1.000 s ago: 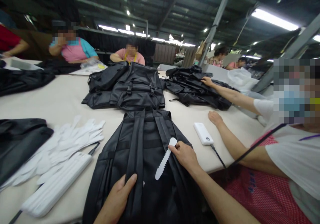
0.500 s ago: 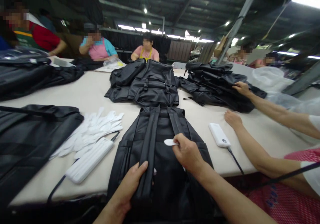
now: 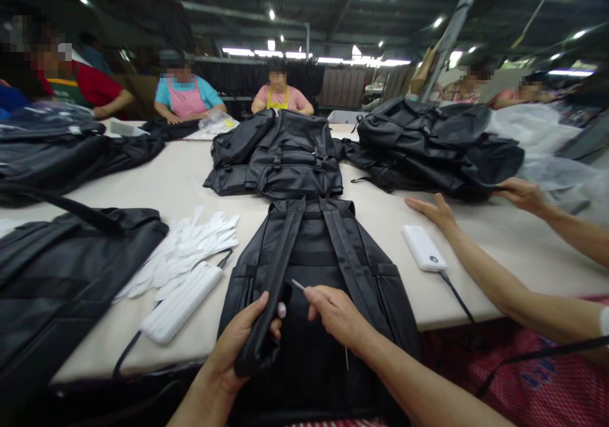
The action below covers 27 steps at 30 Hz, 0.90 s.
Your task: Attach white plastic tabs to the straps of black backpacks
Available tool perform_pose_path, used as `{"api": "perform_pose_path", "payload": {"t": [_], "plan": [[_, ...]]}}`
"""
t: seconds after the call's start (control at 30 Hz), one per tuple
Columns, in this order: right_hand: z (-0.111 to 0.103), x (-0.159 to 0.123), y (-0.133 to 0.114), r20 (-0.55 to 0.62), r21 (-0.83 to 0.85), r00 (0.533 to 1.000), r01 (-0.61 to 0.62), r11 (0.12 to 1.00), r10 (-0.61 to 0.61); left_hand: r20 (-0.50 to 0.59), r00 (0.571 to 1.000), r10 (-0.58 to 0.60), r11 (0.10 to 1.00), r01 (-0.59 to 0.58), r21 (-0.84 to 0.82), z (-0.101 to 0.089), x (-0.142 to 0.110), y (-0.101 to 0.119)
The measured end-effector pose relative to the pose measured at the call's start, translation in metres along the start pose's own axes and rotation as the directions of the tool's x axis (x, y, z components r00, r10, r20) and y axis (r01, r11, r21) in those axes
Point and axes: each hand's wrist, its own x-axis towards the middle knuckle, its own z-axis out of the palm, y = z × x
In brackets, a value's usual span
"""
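Note:
A black backpack (image 3: 314, 268) lies in front of me with its two shoulder straps facing up. My left hand (image 3: 238, 332) is wrapped round the left shoulder strap (image 3: 276, 287) and lifts its lower part off the bag. Beside those fingers shows a small whitish bit, too small to name. My right hand (image 3: 337, 316) pinches a thin white plastic strip (image 3: 297, 285), seen nearly edge-on. Its tip points at the lifted strap, and I cannot tell whether they touch. Much of the strip is hidden by the hand.
White notched strips (image 3: 190, 249) are piled left of the backpack, beside a white power bank (image 3: 183, 303). Another power bank (image 3: 423, 248) lies right, near a co-worker's hands (image 3: 438, 214). Black bags (image 3: 295, 160) stand across the table (image 3: 157, 173); another bag (image 3: 71, 268) lies left.
My left hand has raised and bent the left strap. My right hand has turned the strip and brought it left toward that strap. The co-worker's hands have shifted at the bag pile.

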Motion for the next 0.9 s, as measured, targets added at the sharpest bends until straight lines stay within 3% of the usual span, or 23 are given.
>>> {"api": "perform_pose_path", "payload": {"t": [0.17, 0.3, 0.53, 0.67, 0.77, 0.83, 0.9], "plan": [[0.01, 0.003, 0.009, -0.003, 0.085, 1.0, -0.026, 0.996, 0.027, 0.006, 1.0, -0.003, 0.999, 0.003, 0.032, -0.005, 0.0, 0.005], [0.018, 0.006, 0.015, -0.041, 0.283, 0.992, -0.105, 0.953, 0.121, -0.001, 0.999, 0.042, 0.977, -0.04, 0.21, -0.007, 0.0, 0.002], [0.041, 0.024, 0.017, -0.19, 0.367, 0.972, -0.063, 0.928, 0.141, -0.059, 0.986, 0.156, 0.883, -0.112, 0.456, 0.014, -0.005, 0.0], [0.054, 0.031, 0.007, -0.157, 0.57, 0.971, -0.059, 0.819, 0.179, -0.078, 0.977, 0.198, 0.835, -0.127, 0.535, 0.021, -0.003, -0.003], [0.058, 0.033, -0.001, -0.073, 0.708, 0.966, -0.124, 0.696, 0.247, -0.071, 0.975, 0.213, 0.783, -0.126, 0.61, 0.014, 0.001, -0.004], [0.058, 0.035, -0.005, 0.031, 0.785, 0.958, -0.2, 0.587, 0.286, -0.02, 0.964, 0.265, 0.708, -0.18, 0.683, 0.003, 0.007, -0.002], [0.054, 0.04, -0.008, 0.091, 0.8, 0.947, -0.254, 0.543, 0.307, 0.056, 0.906, 0.419, 0.554, -0.304, 0.775, -0.01, 0.017, 0.0]]}}
